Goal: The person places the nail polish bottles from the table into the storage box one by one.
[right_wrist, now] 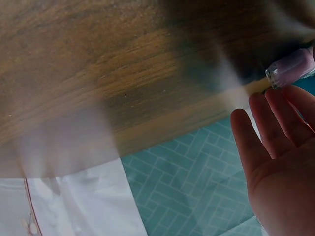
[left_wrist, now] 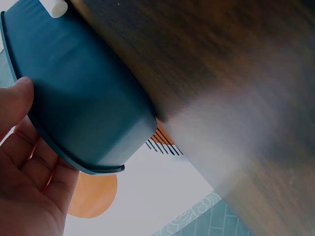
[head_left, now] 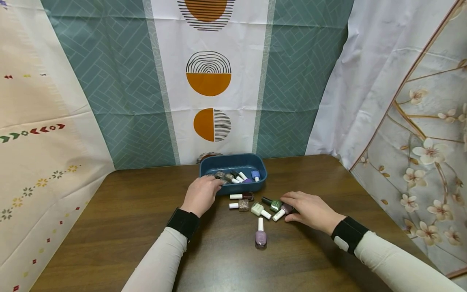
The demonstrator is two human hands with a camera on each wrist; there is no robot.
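My left hand (head_left: pixel 204 194) is at the front left corner of a blue plastic bin (head_left: pixel 260 184). Its thumb presses the outside wall in the left wrist view, and the fingers curl over the rim, their tips hidden. Several nail polish bottles lie inside, among them a blue one (head_left: pixel 255 175). My right hand (head_left: pixel 311 209) rests low over the table, fingers fairly straight, around a mauve nail polish bottle (head_left: pixel 287 208) with a white cap. That bottle (right_wrist: pixel 293 68) lies at the fingertips in the right wrist view. A green nail polish bottle (head_left: pixel 275 205) touches the same group.
Before the bin lie a dark red bottle (head_left: pixel 248 196), a glittery bottle (head_left: pixel 243 205) and a pale green bottle (head_left: pixel 257 209). A light purple bottle (head_left: pixel 260 238) lies nearer to me. The brown wooden table (head_left: pixel 120 227) is bordered by hanging patterned cloths (head_left: pixel 127 93).
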